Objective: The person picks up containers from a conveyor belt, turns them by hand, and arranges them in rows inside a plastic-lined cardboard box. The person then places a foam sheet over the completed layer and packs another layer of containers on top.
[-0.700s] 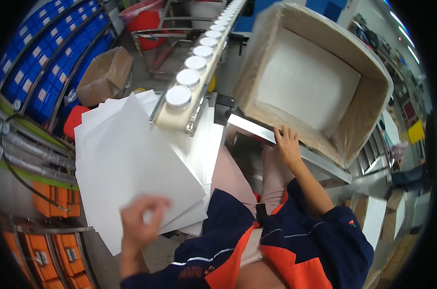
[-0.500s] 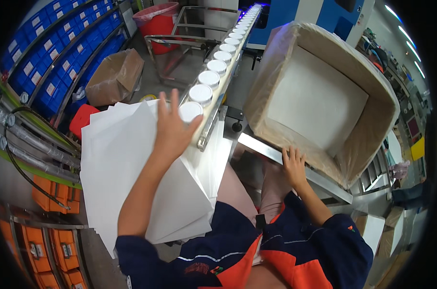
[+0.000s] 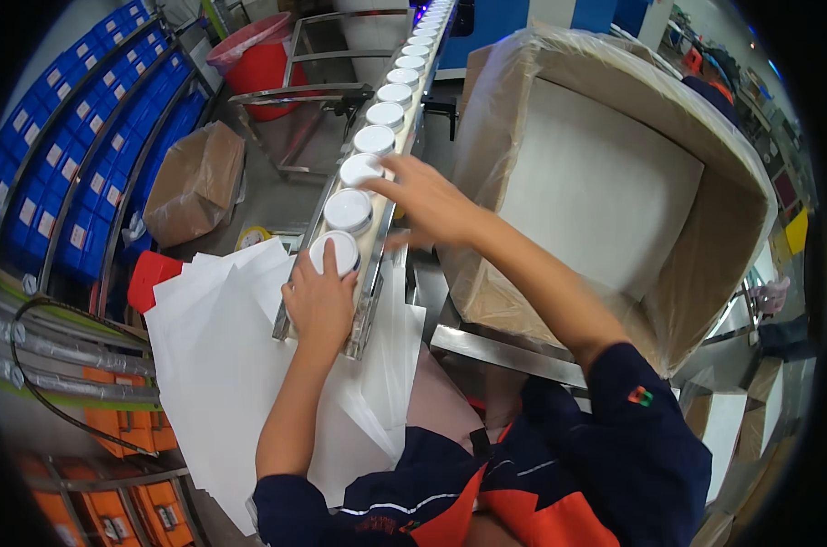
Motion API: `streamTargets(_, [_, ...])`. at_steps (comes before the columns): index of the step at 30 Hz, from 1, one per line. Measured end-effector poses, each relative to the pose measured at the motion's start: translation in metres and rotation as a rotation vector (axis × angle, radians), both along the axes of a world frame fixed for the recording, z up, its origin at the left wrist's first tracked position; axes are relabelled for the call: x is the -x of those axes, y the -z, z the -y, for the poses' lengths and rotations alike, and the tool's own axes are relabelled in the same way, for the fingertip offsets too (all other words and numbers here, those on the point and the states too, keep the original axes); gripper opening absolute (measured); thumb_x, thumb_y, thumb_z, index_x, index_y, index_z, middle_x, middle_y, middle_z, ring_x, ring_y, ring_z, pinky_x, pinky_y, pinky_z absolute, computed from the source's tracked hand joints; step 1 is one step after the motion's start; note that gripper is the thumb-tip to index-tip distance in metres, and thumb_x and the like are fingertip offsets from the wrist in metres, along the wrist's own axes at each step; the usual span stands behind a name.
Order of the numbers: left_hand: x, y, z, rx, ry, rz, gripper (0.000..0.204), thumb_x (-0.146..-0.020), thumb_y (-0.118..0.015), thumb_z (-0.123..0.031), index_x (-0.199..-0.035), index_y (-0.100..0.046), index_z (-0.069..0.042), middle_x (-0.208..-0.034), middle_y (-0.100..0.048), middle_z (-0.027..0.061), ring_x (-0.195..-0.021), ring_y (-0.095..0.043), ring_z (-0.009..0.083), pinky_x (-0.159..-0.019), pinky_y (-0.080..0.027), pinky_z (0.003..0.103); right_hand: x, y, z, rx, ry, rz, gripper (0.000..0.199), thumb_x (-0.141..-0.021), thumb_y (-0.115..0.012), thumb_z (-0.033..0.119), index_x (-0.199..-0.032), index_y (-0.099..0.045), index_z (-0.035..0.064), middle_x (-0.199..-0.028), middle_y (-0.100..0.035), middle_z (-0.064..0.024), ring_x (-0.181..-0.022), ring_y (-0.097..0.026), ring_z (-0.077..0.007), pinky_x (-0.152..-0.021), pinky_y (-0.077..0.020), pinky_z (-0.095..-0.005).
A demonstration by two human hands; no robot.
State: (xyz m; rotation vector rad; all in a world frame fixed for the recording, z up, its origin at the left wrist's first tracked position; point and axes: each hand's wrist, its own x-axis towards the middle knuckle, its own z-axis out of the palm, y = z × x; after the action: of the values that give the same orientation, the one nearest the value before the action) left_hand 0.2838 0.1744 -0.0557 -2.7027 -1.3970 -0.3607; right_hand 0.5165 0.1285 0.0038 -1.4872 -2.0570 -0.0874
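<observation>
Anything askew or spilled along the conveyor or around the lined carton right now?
Nothing spilled. The white-lidded jars sit upright in single file on the conveyor; left hand is on the nearest jar, right hand at the third. The white sheets lie loosely fanned, not squared. The lined carton looks intact.

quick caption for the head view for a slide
Left hand on the nearest white-lidded jar and right hand reaching the third jar on a conveyor beside a lined carton.
</observation>
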Motion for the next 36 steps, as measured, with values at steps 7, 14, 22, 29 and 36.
streamTargets(7, [0.085, -0.026, 0.042, 0.255, 0.159, 0.551, 0.078, -0.086, -0.071, -0.016, -0.150, -0.031, 0.001, -0.148, -0.038, 0.0227, -0.130, -0.047, 0.0364, -0.109, -0.034, 0.045, 0.011, 0.035, -0.106, 0.429, 0.074, 0.338, 0.102, -0.042, -0.087, 0.063, -0.134, -0.057, 0.0308, -0.145, -0.039, -0.0197, -0.130, -0.041, -0.0427, -0.097, -0.0445, -0.0584])
streamTargets(14, [0.135, -0.030, 0.123, 0.537, 0.055, 0.888, 0.110, -0.074, -0.081, -0.050, -0.151, -0.026, 0.005, -0.145, -0.035, 0.0171, -0.130, -0.044, 0.0315, -0.107, -0.037, 0.040, 0.003, 0.035, -0.100, 0.529, -0.001, 0.213, 0.100, -0.045, -0.086, 0.064, -0.132, -0.062, 0.0210, -0.150, -0.032, -0.0221, -0.140, -0.027, -0.0464, -0.103, -0.0367, -0.0617])
streamTargets(22, [0.038, -0.019, 0.176, 0.754, 0.305, 1.006, 0.118, -0.064, -0.086, -0.059, -0.146, -0.033, 0.006, -0.133, -0.038, 0.0147, -0.124, -0.047, 0.0306, -0.105, -0.038, 0.041, -0.041, -0.023, 0.140, -0.364, 0.153, -0.359, 0.080, -0.043, -0.093, 0.044, -0.116, -0.068, 0.0194, -0.151, -0.029, -0.0272, -0.138, -0.026, -0.0487, -0.109, -0.0287, -0.0590])
streamTargets(29, [-0.175, 0.021, 0.165, 0.994, 0.641, 0.836, 0.085, -0.077, -0.080, -0.014, -0.146, -0.034, 0.002, -0.141, -0.046, 0.0200, -0.130, -0.048, 0.0303, -0.109, -0.039, 0.041, -0.181, 0.158, 0.308, 0.142, 1.169, -0.384, 0.093, -0.048, -0.094, 0.052, -0.126, -0.062, 0.0120, -0.154, -0.020, -0.0311, -0.140, -0.022, -0.0497, -0.112, -0.0293, -0.0580])
streamTargets(36, [-0.319, 0.138, 0.093, 0.322, 0.704, 0.366, 0.087, -0.075, -0.083, -0.024, -0.146, -0.036, -0.003, -0.139, -0.051, 0.0191, -0.126, -0.051, 0.0324, -0.106, -0.036, 0.048, -0.220, 0.213, 0.271, 0.107, 1.195, -0.199, 0.089, -0.048, -0.093, 0.047, -0.124, -0.063, 0.0124, -0.156, -0.018, -0.0291, -0.139, -0.023, -0.0536, -0.105, -0.0326, -0.0649])
